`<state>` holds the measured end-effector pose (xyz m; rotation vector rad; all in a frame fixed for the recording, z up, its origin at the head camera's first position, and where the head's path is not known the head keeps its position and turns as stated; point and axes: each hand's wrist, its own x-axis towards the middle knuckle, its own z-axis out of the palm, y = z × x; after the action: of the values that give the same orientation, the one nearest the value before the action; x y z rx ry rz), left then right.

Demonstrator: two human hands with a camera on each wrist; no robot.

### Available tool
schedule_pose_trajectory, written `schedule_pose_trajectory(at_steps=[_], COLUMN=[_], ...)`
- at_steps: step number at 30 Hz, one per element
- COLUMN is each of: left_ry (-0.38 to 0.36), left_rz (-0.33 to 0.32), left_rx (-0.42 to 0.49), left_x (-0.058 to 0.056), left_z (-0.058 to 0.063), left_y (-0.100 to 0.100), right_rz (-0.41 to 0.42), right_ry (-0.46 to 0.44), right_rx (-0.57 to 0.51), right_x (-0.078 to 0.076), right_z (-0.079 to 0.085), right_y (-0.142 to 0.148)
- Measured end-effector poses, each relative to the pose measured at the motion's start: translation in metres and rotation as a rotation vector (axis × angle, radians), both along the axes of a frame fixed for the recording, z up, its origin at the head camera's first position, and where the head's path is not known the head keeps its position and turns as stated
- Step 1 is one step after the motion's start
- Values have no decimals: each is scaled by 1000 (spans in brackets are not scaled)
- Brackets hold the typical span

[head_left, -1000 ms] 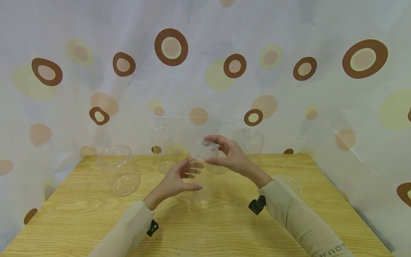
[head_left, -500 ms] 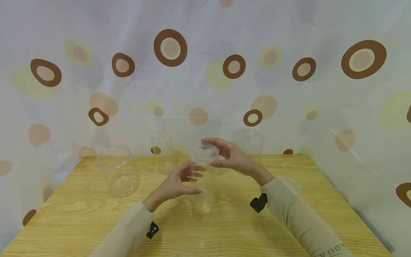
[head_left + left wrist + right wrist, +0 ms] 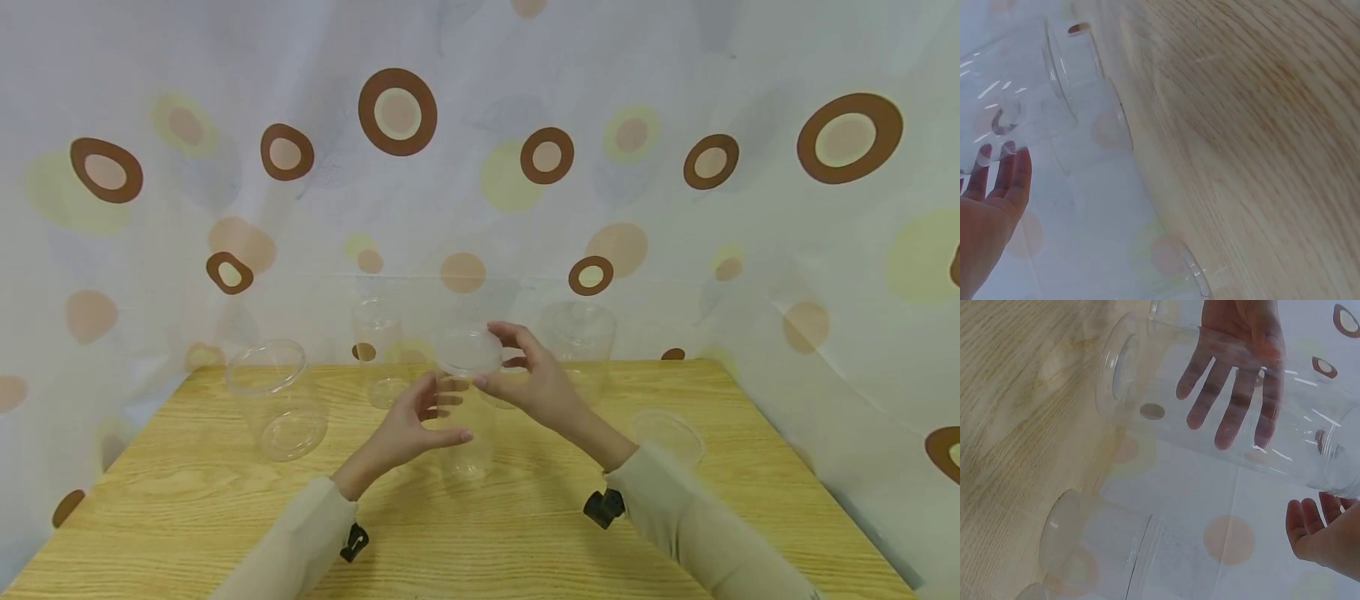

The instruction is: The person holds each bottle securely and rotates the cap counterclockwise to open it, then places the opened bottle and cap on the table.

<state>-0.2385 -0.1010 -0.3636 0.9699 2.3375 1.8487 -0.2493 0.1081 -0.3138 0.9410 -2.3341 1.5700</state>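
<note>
- A clear jar (image 3: pixel 468 462) stands upright on the desk (image 3: pixel 450 542), between the two hands and near the middle (its walls are so thin that the wood shows right through).
- The left hand (image 3: pixel 405 425) is cupped around the jar's left side, thumb and fingers apart; in the right wrist view its spread fingers show through the wall. I cannot tell how firmly they touch it, if at all.
- The right hand (image 3: pixel 543 379) is at the right edge of the jar's top, thumb below and index finger above, with a gap between them. Whether they pinch the rim, I cannot tell.
- A wide jar (image 3: pixel 247 385) stands at the left, well apart from the hands, its mouth up.
- A slim jar (image 3: pixel 378 333) stands behind the left hand.
- Another back jar (image 3: pixel 581 329) stands behind the right hand, partly hidden by it.
- A clear disc (image 3: pixel 671 429) lies on the desk just beyond the right sleeve (image 3: pixel 690 525).
- A dotted cloth (image 3: pixel 480 217) hangs behind everything (brown rings, pale spots).
</note>
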Motion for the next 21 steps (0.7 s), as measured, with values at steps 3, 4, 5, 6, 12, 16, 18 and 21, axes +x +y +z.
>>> schedule_pose_trajectory(at_steps=[3,4,5,6,12,16,18,21], left_ry=[11,13,16,16,11,-4,-12,-13], left_rz=[-4,-9,-16,-25,-99,-143,-160,-173], left_rx=[-12,-13,-12,-7,6,-9,-15,-22], left_x=[0,0,0,0,-14,-17,-17,-16], left_z=[0,0,-1,-1,-19,-22,-21,-20], left_y=[1,1,1,1,0,-1,-2,-1], right_rz=[-35,-38,-38,-28,179,343,400,457], right_ry=[-10,-8,-10,-14,-63,-173,-216,-244], right_rx=[1,3,1,-4,-18,-34,-48,-66], right_x=[12,12,11,11,-8,-15,-18,-21], right_z=[9,9,9,9,1,3,4,4], right_y=[-6,-6,-5,-5,11,20,22,24])
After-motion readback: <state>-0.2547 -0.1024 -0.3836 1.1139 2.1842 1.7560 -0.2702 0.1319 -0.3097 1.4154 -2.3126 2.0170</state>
